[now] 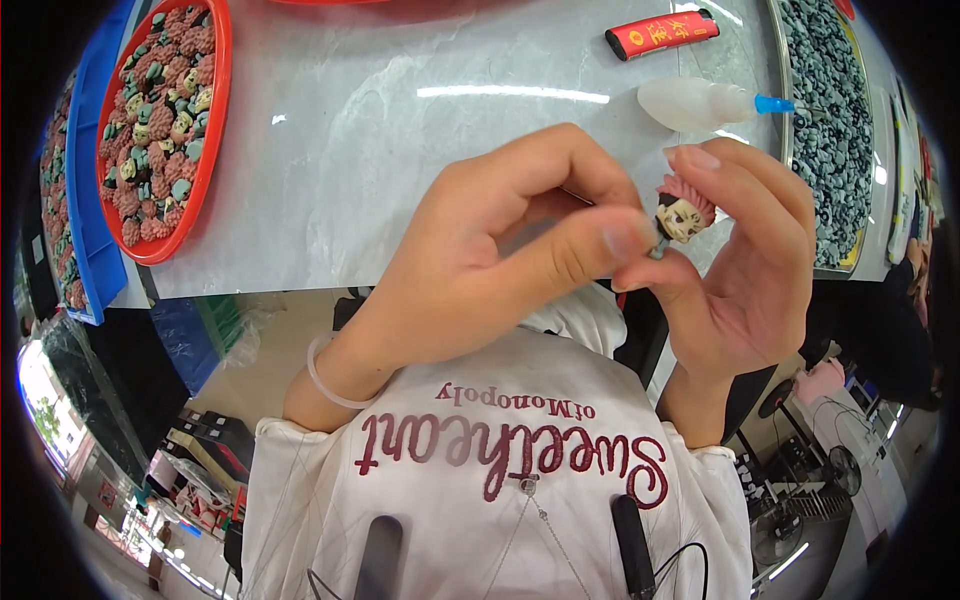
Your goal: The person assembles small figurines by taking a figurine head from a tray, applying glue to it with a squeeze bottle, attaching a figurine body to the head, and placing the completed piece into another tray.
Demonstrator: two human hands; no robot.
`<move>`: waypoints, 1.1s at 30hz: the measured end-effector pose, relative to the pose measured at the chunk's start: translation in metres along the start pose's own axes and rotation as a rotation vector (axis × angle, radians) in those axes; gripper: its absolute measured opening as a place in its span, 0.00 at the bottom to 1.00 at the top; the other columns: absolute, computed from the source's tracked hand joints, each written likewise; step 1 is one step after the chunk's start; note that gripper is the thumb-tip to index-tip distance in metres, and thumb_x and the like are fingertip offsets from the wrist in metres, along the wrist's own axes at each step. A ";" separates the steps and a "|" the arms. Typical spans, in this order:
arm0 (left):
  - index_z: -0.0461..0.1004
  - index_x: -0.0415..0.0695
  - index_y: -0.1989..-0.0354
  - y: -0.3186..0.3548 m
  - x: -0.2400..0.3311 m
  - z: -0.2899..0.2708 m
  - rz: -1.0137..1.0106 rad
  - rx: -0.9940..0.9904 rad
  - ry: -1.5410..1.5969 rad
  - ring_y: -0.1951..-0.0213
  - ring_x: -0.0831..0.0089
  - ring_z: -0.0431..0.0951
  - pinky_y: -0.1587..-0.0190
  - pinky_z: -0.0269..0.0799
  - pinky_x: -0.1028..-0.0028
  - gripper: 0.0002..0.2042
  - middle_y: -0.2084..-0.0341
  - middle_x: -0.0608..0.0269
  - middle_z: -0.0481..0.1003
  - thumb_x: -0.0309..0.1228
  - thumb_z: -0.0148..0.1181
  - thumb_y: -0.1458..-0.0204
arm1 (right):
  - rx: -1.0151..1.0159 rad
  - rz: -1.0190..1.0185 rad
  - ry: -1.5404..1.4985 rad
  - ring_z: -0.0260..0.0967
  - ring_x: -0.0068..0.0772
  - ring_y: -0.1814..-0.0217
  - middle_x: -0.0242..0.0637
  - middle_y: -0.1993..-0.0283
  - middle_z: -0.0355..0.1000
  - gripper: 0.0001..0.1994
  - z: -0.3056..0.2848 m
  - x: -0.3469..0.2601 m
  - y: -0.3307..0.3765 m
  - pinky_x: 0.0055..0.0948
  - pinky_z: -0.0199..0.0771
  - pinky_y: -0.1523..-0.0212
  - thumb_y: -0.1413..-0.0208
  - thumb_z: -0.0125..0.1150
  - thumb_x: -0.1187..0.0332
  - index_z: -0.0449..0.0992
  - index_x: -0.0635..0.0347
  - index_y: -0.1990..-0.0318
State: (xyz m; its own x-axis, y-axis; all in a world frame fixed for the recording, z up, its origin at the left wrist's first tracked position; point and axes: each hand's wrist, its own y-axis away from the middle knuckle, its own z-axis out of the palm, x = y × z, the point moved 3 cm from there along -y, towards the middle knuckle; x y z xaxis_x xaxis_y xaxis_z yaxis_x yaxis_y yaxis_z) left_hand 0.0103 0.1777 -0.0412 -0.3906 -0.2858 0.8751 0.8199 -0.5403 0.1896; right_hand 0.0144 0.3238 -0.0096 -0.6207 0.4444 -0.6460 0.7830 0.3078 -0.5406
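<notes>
The right hand (745, 245) holds a small figure head (686, 217) between its index fingertip, set against the ridged pink hair, and its thumb, set below near the neck; the grip is narrow. The piece is in the air over the near edge of the grey table (350, 185), tilted, its painted face visible and a small teal part (657, 248) at its lower end. The left hand (520, 235) is brought in close from the other side, thumb tip just beside the neck; its index fingertip is hidden, so whether it pinches anything cannot be told. Behind the right hand lies a white squeeze bottle (690, 104) with a blue tip pointing right, and farther back a red lighter (663, 35) with a black end. At right is a tray (778, 50) filled with dark grey pieces (828, 165). At far left, a red oval tray (222, 110) contains many pink-haired heads and teal parts, beside a blue tray (86, 200).
</notes>
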 end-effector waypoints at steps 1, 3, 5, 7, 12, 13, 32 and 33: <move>0.65 0.32 0.61 -0.001 -0.003 0.003 0.095 -0.007 0.003 0.61 0.69 0.70 0.60 0.67 0.74 0.15 0.66 0.55 0.69 0.33 0.52 0.50 | 0.019 0.013 0.005 0.64 0.34 0.61 0.49 0.60 0.65 0.24 0.000 0.000 0.000 0.26 0.68 0.65 0.62 0.65 0.65 0.67 0.71 0.58; 0.66 0.32 0.62 -0.001 -0.006 0.004 0.190 -0.016 0.005 0.61 0.69 0.70 0.59 0.66 0.73 0.14 0.66 0.55 0.69 0.32 0.53 0.51 | 0.014 0.012 -0.010 0.64 0.34 0.61 0.49 0.61 0.65 0.24 -0.001 0.000 0.000 0.26 0.68 0.65 0.63 0.66 0.65 0.67 0.71 0.58; 0.66 0.31 0.62 -0.002 -0.007 0.004 0.200 -0.010 -0.044 0.62 0.70 0.70 0.60 0.66 0.74 0.14 0.67 0.54 0.69 0.30 0.56 0.53 | 0.009 0.012 -0.023 0.63 0.34 0.62 0.48 0.61 0.65 0.25 -0.003 0.001 0.002 0.25 0.67 0.65 0.63 0.66 0.65 0.67 0.71 0.59; 0.66 0.31 0.62 -0.002 -0.008 0.002 0.220 -0.008 -0.087 0.62 0.71 0.70 0.60 0.66 0.75 0.14 0.66 0.54 0.69 0.28 0.57 0.54 | -0.009 0.078 -0.055 0.63 0.33 0.62 0.48 0.62 0.65 0.24 -0.004 0.001 0.004 0.25 0.66 0.65 0.63 0.66 0.65 0.67 0.70 0.58; 0.67 0.32 0.62 -0.003 -0.005 0.000 0.265 0.015 -0.163 0.64 0.73 0.70 0.60 0.66 0.76 0.15 0.65 0.55 0.68 0.26 0.60 0.57 | -0.013 0.167 -0.302 0.64 0.34 0.63 0.48 0.61 0.64 0.18 -0.013 0.005 0.005 0.25 0.67 0.63 0.62 0.65 0.72 0.67 0.69 0.62; 0.67 0.33 0.62 -0.005 -0.005 -0.002 0.286 0.019 -0.117 0.65 0.73 0.69 0.60 0.66 0.76 0.15 0.65 0.55 0.68 0.26 0.60 0.57 | -0.021 0.186 -0.296 0.65 0.35 0.63 0.48 0.61 0.64 0.16 -0.013 0.007 0.005 0.26 0.67 0.62 0.62 0.65 0.75 0.67 0.68 0.64; 0.66 0.36 0.59 0.058 0.076 -0.079 0.643 0.732 -0.845 0.63 0.72 0.70 0.60 0.67 0.75 0.17 0.64 0.57 0.69 0.19 0.57 0.60 | 0.123 0.071 -0.010 0.62 0.38 0.68 0.41 0.70 0.68 0.10 -0.014 -0.005 0.004 0.30 0.63 0.65 0.63 0.60 0.76 0.69 0.61 0.69; 0.66 0.36 0.59 0.068 0.084 -0.089 0.649 0.750 -0.862 0.63 0.72 0.70 0.60 0.67 0.75 0.17 0.64 0.57 0.69 0.19 0.57 0.60 | 0.123 0.056 -0.030 0.62 0.38 0.68 0.41 0.70 0.68 0.10 -0.012 -0.004 0.004 0.30 0.63 0.65 0.63 0.60 0.76 0.69 0.61 0.69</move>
State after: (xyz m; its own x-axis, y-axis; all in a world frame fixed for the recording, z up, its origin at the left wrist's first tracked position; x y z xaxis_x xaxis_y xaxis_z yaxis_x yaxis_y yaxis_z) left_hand -0.0036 0.0466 0.0055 0.3221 0.4198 0.8486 0.8971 0.1512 -0.4153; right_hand 0.0205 0.3336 -0.0027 -0.5787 0.4319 -0.6918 0.8064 0.1767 -0.5643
